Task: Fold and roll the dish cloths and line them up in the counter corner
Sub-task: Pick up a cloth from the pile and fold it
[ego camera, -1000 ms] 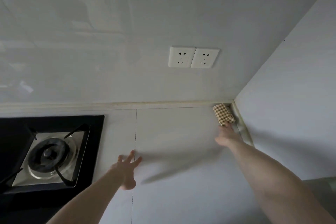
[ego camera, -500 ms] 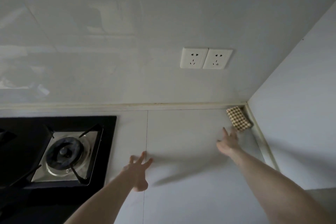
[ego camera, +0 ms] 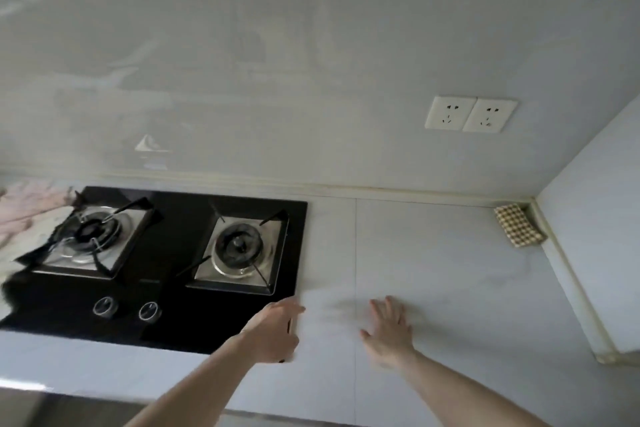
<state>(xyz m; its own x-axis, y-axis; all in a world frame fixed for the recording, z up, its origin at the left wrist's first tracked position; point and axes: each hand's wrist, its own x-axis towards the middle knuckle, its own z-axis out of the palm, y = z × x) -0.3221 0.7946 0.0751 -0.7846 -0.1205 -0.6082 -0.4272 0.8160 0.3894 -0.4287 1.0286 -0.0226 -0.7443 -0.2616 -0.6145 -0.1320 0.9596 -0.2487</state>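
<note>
Both hands hold nothing. The right hand (ego camera: pixel 389 331) is spread flat, fingers apart, low over the counter (ego camera: pixel 450 288) — I cannot tell if it touches. The left hand (ego camera: pixel 277 329) is just beside it, on its left, blurry, with its fingers straight and pointing to the right, near the edge of the stove (ego camera: pixel 166 253). Far off from the right hand, up and to its right, one checked cloth (ego camera: pixel 517 225) sits rolled up in the counter corner, snug against the strip along the side wall. It looks done. Far the other way, past the stove from the left hand, a pink cloth (ego camera: pixel 27 208) lies in a loose heap at the picture's edge — it is not folded or rolled, and only part of it shows. So I think one roll is in place and at least this one is left to fetch, fold, roll and set next to the first. Above the corner, two sockets (ego camera: pixel 471 114) sit on the wall.
</note>
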